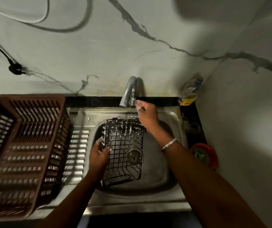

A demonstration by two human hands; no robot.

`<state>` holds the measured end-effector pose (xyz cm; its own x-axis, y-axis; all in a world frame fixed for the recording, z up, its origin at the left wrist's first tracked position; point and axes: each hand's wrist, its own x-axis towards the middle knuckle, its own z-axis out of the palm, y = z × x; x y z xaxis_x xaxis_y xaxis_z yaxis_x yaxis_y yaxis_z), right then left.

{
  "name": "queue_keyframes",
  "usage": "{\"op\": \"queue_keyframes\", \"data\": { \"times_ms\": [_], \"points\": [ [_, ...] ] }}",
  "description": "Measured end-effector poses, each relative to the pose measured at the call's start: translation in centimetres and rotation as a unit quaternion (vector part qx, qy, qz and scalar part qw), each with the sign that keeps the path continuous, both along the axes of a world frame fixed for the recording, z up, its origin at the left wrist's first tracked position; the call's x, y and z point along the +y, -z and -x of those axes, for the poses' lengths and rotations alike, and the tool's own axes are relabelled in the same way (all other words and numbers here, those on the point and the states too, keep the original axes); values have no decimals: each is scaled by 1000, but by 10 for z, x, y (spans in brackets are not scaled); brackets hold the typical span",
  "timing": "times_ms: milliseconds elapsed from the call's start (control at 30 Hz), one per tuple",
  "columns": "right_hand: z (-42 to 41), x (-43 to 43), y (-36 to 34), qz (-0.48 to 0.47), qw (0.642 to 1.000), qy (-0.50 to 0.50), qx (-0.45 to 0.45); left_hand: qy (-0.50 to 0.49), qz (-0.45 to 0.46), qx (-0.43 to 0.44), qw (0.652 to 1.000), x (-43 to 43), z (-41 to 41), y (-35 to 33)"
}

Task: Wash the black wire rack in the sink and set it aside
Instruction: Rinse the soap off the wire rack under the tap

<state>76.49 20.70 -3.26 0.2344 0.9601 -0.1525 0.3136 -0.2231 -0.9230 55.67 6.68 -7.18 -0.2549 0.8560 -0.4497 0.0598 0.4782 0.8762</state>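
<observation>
Your left hand [99, 153]: fingers clamp black wire rack [123, 150] over sink [161, 170]; right hand [146, 116]: fingers pinch tap [127, 91] behind sink.

the wire rack [123, 150] is in the sink [132, 201], between my two grips. my left grip [99, 155] holds its left edge. my right grip [146, 116] is behind it, holding the knob of the tap [128, 91], which rises at the sink's back rim against the wall. left of the basin, on the draining board, sits a slatted basket [24, 145]. on the table right of the sink, a bottle [191, 89] lies in the back corner and a round tub [204, 155] sits nearer me.
</observation>
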Motion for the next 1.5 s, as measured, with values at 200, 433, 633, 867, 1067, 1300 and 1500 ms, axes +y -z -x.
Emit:
{"op": "queue_keyframes", "data": {
  "times_ms": [200,433,633,867,1067,1300,1500],
  "points": [
    [24,22,16,20,999,0,-46,2,9,1,1000,16,9,15],
    [36,29,27,-6,993,106,-44,-16,15,-2,1000,29,12,19],
    [41,28,25,-5,991,132,-16,-12,9,-5,1000,34,12,18],
    [43,34,13,32,981,-55,-185,-1,5,-9,1000,39,10,18],
    [35,43,-3,103,948,-187,-237,3,2,-22,1000,38,7,17],
    [28,-6,-9,-6,941,-229,-251,47,11,-13,999,45,2,28],
    [51,-16,-19,-42,956,-148,-250,71,-15,21,997,53,-15,13]
  ]
}}
